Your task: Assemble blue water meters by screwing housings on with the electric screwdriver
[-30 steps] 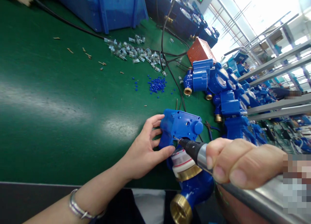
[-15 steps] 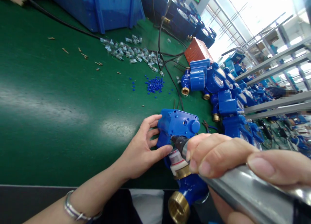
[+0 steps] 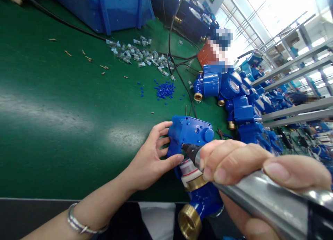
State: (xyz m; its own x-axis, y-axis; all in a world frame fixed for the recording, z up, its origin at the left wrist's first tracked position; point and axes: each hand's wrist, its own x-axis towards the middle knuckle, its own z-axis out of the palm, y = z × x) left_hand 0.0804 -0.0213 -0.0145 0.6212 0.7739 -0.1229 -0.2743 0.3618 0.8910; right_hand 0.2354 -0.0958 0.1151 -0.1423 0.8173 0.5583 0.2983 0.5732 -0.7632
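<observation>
A blue water meter point(image 3: 192, 136) with brass fittings lies at the near edge of the green table point(image 3: 65, 111). My left hand point(image 3: 152, 160) grips the left side of its blue plastic housing, thumb on the front and fingers behind. My right hand point(image 3: 249, 167) is wrapped round a silver electric screwdriver point(image 3: 260, 195). The black tip of the driver touches the lower front of the housing. A brass threaded end point(image 3: 188, 224) of the meter sticks out toward me.
Several finished blue meters point(image 3: 234, 94) stand in a row to the right. A heap of small blue caps point(image 3: 165, 91), a scatter of clear clips point(image 3: 140, 56) and black cables point(image 3: 179, 70) lie beyond. Blue bins point(image 3: 109, 7) stand at the back. Metal rails point(image 3: 296, 111) run at right.
My right hand came closer to the camera and slid up along the screwdriver. The tip stays on the housing. My left hand keeps its hold; the view shifted slightly.
</observation>
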